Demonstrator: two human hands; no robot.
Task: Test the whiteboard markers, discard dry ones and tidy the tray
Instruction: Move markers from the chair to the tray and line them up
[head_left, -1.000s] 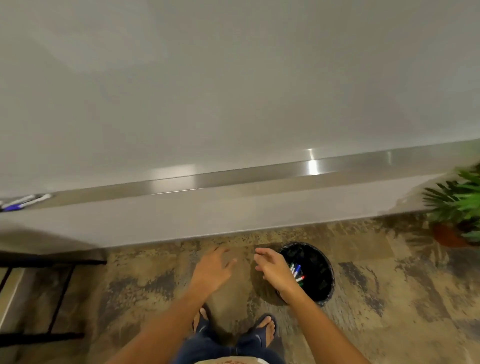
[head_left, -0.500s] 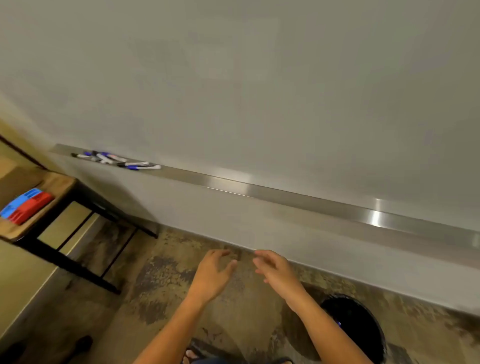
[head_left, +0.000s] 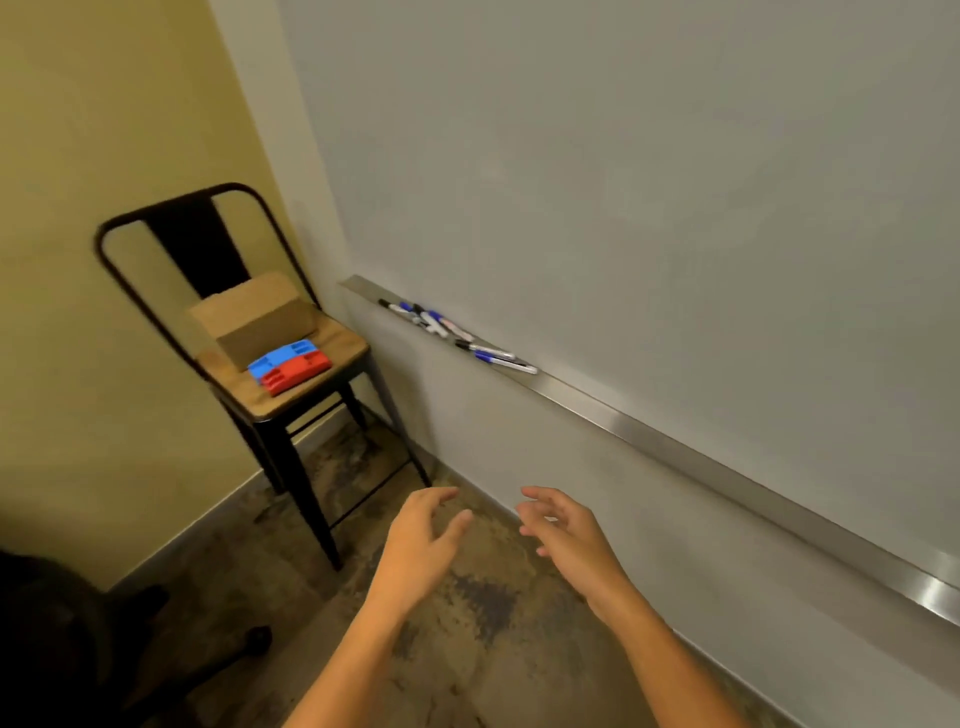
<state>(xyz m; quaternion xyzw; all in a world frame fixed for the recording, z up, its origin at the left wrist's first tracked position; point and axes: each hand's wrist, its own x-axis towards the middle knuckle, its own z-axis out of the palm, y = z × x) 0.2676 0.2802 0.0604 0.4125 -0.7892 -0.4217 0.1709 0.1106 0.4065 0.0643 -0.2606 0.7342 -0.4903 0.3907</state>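
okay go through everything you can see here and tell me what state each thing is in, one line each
left hand: open, holding nothing, over the floor.
right hand: open, fingers loosely curled, holding nothing.
markers: lying in a loose jumble at the tray's left end.
tray: rest of its length bare.
erasers: blue and red, side by side on the chair seat.
cardboard box: closed, on the chair.

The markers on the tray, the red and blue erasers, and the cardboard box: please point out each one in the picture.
markers (head_left: 457, 332): head view, on the middle of the loose pile.
tray (head_left: 675, 451): head view, on its bare metal front edge.
red and blue erasers (head_left: 289, 365): head view, where the two meet.
cardboard box (head_left: 254, 318): head view, on its top face.
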